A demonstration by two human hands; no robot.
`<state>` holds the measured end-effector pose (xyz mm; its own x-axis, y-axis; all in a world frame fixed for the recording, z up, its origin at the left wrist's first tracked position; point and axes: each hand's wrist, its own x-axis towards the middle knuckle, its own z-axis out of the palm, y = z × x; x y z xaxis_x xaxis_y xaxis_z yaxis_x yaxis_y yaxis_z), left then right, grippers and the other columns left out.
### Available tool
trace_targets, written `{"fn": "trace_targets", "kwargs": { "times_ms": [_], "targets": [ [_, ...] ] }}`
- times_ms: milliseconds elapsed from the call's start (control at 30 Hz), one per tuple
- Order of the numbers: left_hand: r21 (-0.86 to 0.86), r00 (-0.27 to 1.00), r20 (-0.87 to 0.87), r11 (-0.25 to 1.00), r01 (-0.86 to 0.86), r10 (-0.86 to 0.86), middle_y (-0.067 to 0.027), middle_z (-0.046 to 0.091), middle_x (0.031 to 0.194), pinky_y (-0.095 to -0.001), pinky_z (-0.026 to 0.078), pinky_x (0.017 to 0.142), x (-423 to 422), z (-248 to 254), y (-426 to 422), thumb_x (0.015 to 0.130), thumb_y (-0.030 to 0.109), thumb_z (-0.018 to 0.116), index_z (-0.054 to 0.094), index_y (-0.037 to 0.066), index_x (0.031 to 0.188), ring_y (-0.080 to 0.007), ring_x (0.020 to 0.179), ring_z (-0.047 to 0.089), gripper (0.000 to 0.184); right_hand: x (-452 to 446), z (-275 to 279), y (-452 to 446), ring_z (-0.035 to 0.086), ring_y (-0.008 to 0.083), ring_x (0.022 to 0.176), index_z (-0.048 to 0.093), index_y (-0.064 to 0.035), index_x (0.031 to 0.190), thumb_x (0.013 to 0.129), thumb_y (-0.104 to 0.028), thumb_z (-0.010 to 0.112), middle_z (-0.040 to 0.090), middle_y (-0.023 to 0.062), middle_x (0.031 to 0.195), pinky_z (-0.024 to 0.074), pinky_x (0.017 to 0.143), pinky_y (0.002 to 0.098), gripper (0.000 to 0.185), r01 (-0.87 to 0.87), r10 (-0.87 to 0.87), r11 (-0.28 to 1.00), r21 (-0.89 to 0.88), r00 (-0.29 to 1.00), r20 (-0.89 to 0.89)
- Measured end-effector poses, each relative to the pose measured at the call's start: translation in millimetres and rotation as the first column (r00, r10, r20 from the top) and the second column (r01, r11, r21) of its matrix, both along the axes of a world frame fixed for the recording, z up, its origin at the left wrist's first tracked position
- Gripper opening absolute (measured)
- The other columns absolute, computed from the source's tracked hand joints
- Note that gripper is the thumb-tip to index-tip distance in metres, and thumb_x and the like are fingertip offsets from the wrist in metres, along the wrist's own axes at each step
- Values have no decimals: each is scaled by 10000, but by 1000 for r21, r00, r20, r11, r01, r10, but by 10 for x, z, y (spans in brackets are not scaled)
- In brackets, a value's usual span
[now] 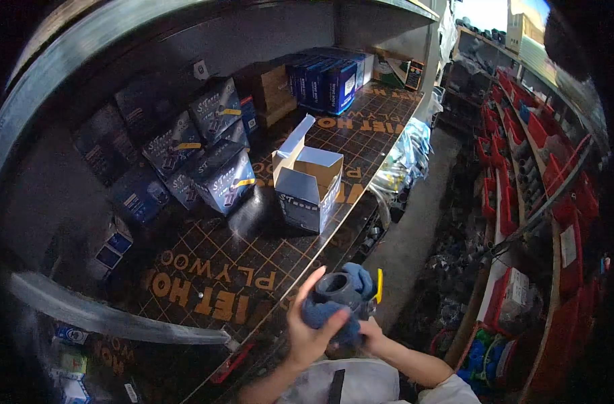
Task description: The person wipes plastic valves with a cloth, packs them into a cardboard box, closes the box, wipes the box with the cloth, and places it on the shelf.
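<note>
Near the front edge of the shelf, I hold a dark grey pipe valve (335,284) with a round open end facing up. A yellow lever (379,285) sticks out at its right side. A blue cloth (320,314) is bunched around the valve. My left hand (305,333) is closed around the cloth and the valve's left side. Lower right, my right hand (373,337) is closed at the valve and cloth, its fingers partly hidden. An open cardboard box (299,202) with raised flaps stands on the shelf just beyond my hands.
Several printed dark blue boxes (223,178) are stacked on the plywood shelf (219,269). More blue boxes (344,87) stand at the back beside a brown carton (276,91). A metal bar (118,313) crosses at lower left. Red bins (505,195) line the rack across the aisle.
</note>
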<state>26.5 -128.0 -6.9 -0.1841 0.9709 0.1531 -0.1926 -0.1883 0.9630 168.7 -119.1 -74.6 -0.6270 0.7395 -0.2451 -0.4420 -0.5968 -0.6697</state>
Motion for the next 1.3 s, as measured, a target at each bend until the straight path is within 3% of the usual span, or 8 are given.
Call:
{"fn": "trace_targets", "kwargs": {
  "times_ms": [300, 533, 600, 667, 800, 967, 1100, 1300],
  "targets": [
    [199, 847, -182, 862, -466, 500, -83, 593, 1049, -285, 402, 870, -330, 43, 159, 805, 108, 650, 582, -21, 1037, -149, 943, 538, 274, 65, 123, 384, 525, 151, 937, 497, -8, 1069, 599, -234, 827, 540, 75, 1027, 425, 807, 294, 618, 112, -493, 524, 845, 848, 193],
    [344, 536, -128, 544, -765, 835, -85, 581, 961, -309, 406, 858, -797, 273, 245, 840, 50, 585, 545, -23, 1006, -171, 915, 529, 185, 212, 199, 1367, 564, 187, 980, 429, -54, 1162, 599, -160, 847, 573, 52, 1060, 465, 839, 334, 709, 278, -618, 337, 900, 786, -12],
    [493, 364, -336, 492, -718, 869, -147, 526, 1095, -377, 383, 911, -919, 123, 319, 811, 79, 624, 517, -30, 1075, -251, 1003, 509, 305, 218, 186, 1612, 570, 173, 941, 479, -47, 1113, 619, -181, 840, 590, 45, 1017, 467, 814, 320, 627, 370, -499, 580, 726, 865, -43],
    [479, 211, -699, 667, -571, 683, -200, 420, 1249, -421, 329, 978, -964, 59, 501, 778, 117, 660, 477, -20, 1173, -322, 1145, 431, 457, 178, 164, 1942, 581, 145, 902, 508, -33, 1079, 590, -231, 857, 587, 71, 1030, 477, 814, 307, 633, 151, -687, 484, 862, 676, 267],
    [242, 172, -893, 766, -596, 416, -226, 364, 1331, -422, 263, 1048, -916, 39, 508, 762, 171, 683, 447, 6, 1258, -359, 1266, 331, 573, 54, -357, 2478, 577, 236, 927, 514, -37, 1094, 584, -306, 853, 580, 118, 1060, 462, 806, 354, 669, 146, -816, 268, 952, 559, 143],
    [405, 952, -229, 909, -96, 202, -277, 428, 1291, -434, 357, 986, -796, 915, 263, 830, 446, 563, 368, -101, 1279, -356, 1224, 418, 734, -136, -328, 2625, 561, 277, 955, 538, -48, 1064, 590, -322, 841, 588, 127, 1017, 430, 851, 405, 625, 245, -840, 345, 906, 511, 181],
    [398, 931, -191, 843, 362, -310, -282, 463, 1169, -354, 441, 786, -519, 1492, 233, 795, 407, 607, 254, -102, 1335, -322, 1033, 497, 821, -225, -301, 2675, 520, 295, 1013, 509, -59, 1071, 583, -336, 838, 584, 124, 1030, 385, 891, 418, 650, 199, -864, 366, 909, 436, 253],
    [302, 850, -228, 795, 526, -476, -92, 553, 691, -183, 372, 449, -450, 1720, 352, 822, 237, 620, 470, -57, 1092, -87, 537, 495, 427, -301, -233, 2710, 490, 311, 1047, 474, -68, 1105, 587, -360, 829, 578, 121, 1049, 348, 925, 437, 693, 90, -903, 309, 947, 341, 262]
  ]
}}
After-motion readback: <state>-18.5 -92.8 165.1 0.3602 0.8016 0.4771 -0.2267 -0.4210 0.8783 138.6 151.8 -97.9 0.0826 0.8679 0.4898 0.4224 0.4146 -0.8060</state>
